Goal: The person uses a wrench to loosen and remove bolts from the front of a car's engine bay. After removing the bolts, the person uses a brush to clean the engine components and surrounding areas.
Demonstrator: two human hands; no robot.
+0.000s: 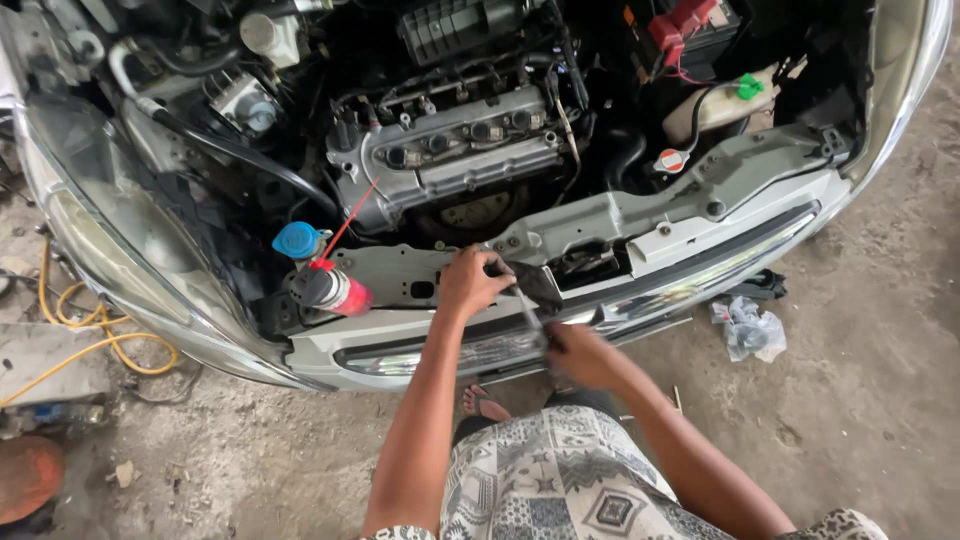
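At the front of the open engine bay, our left hand (pixel 470 283) closes on a dark cloth (pixel 530 283) lying on the car's grey front crossmember (pixel 640 215). Our right hand (pixel 580 352) grips a thin metal tool (pixel 527 308) just below, against the bumper (pixel 420 340). A red spray can (pixel 335 290) rests left of them

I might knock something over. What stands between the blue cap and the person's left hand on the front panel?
In the head view, a red spray can with a thin red straw stands between the blue cap and the left hand.
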